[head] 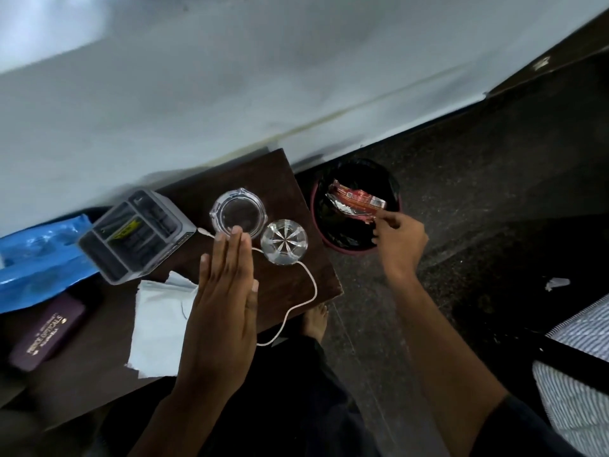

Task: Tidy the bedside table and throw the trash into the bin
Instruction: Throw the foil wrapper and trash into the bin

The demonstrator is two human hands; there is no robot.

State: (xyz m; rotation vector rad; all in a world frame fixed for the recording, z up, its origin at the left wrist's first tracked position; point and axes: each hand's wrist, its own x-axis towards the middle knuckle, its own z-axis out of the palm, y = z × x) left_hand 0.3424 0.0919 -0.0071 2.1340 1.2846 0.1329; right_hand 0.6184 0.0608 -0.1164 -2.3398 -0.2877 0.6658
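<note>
The right hand (397, 240) pinches a red wrapper (354, 201) over the bin (393, 206); the flat, empty left hand (224, 301) maybe reaches for the tissue (158, 324) next

Single head view, looking steeply down, close over bedside table (290, 179) and bin (316, 206).

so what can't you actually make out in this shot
- Head view: the left hand covers part of the tissue and white cable.
- Purple case lettering is too blurred to read fully.
- The wrapper hides the bin contents; the right hand's grip is unclear.
</note>
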